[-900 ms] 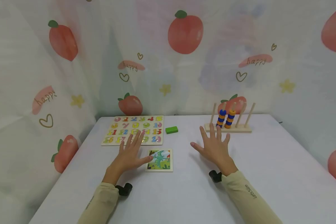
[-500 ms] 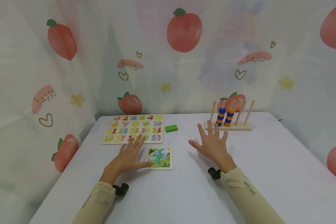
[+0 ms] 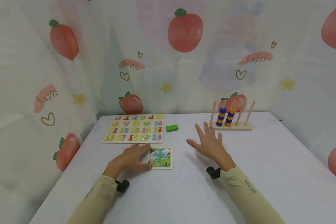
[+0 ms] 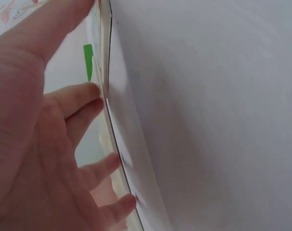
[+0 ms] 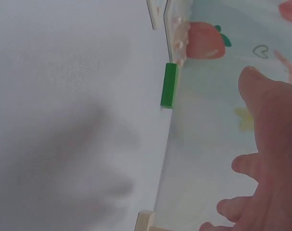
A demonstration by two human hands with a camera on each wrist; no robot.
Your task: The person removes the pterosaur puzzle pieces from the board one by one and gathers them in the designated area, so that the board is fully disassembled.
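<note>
White table (image 3: pixel 190 196); pale number board (image 3: pixel 131 127), coloured numerals (image 3: pixel 135 130) in rows, far left; wooden bead stand (image 3: pixel 235 128), blue and orange beads (image 3: pixel 221 118) in two stacks, far right; right hand (image 3: pixel 211 147), fingers spread, above the table; left hand (image 3: pixel 130 159), thumb apart from extended fingers, at the left edge of the dinosaur picture (image 3: pixel 161 158), contact unclear; dinosaur picture, square, pale border, striped teal figure amid greenery, flat before the number board; green block (image 3: pixel 172 128), beside the number board
</note>
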